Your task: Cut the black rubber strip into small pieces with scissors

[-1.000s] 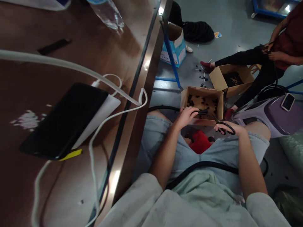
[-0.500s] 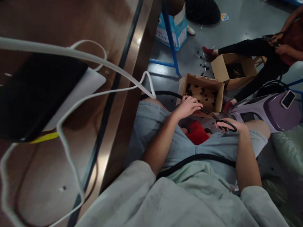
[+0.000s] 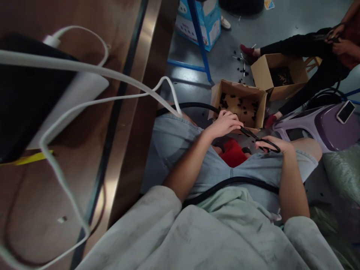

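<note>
Well, taking the seated person's straight ahead as twelve, an open cardboard box (image 3: 261, 114) stands there, with small black pieces scattered over its bottom and some against its walls. Just this side of it, the left hand (image 3: 226, 124) has its fingers closed round a black tube (image 3: 197, 105), which runs off toward ten o'clock over the thigh. The right hand (image 3: 272, 144) grips scissors (image 3: 251, 135) by their dark loops, blades pointing at the left fingertips; I can't tell whether they touch the tube. Another black length (image 3: 236, 180) crosses the lap.

Toward one o'clock a second cardboard box (image 3: 289, 92) sits between a co-worker's legs, holding a dark heap of pieces (image 3: 281, 76); the co-worker's hands (image 3: 339, 41) hold something dark above it. At eleven is a blue-and-white carton (image 3: 209, 26), its inside hidden from me. A purple stool (image 3: 334, 129) at two o'clock bears a phone (image 3: 345, 111).
</note>
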Available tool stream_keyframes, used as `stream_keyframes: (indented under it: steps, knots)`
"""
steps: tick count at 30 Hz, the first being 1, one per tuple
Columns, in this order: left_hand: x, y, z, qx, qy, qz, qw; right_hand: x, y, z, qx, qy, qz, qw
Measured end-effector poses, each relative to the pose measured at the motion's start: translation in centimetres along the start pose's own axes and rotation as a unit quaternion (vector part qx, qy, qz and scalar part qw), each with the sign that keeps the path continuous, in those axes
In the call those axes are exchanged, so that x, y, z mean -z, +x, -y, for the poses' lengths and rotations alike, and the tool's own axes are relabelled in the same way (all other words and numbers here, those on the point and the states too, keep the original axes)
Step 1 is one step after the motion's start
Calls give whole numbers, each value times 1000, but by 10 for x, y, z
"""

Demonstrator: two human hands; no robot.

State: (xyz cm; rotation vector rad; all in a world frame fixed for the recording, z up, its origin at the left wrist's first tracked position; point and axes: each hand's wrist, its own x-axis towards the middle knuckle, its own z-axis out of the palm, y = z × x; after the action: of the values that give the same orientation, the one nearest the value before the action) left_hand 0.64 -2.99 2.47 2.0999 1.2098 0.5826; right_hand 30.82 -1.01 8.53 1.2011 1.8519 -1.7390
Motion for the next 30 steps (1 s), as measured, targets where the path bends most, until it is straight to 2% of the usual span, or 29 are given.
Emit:
stream_keyframes:
  steps: [6,14,18,20,22,23,24,26,27,28,29,30]
  knots:
    - [3,0,0,10,-33,-15,999,-3,-1,3,-2,3,-2,1000]
    - [8,0,-3,24,-31,-32,999,-3,-10,18,31,47,-16,998]
    - [15,2,-10,23,-43,-75,996,-2,-10,17,58,51,-19,997]
    - [23,-2,-15,17,-45,-117,992,-2,-8,15,65,51,-25,996]
    - [28,-10,-16,33,-70,-164,983,-2,-6,14,71,53,-37,995]
    - [28,-14,-16,51,-101,-169,979,-2,-6,13,71,54,-42,995]
    - [25,-19,-14,77,-143,-151,975,-2,-5,13,70,54,-45,995]
    - [10,-24,-8,139,-245,-59,958,-1,-5,13,71,58,-40,995]
    - [-1,-24,-6,171,-291,-9,941,-1,-4,14,73,63,-33,995]
    - [-13,-23,-4,198,-334,14,921,-1,-4,14,77,71,-27,994]
    - [-25,-19,-3,212,-383,12,899,-1,-3,14,82,80,-22,993]
    - [-35,-15,-3,215,-435,-14,874,-2,-3,14,88,91,-20,992]
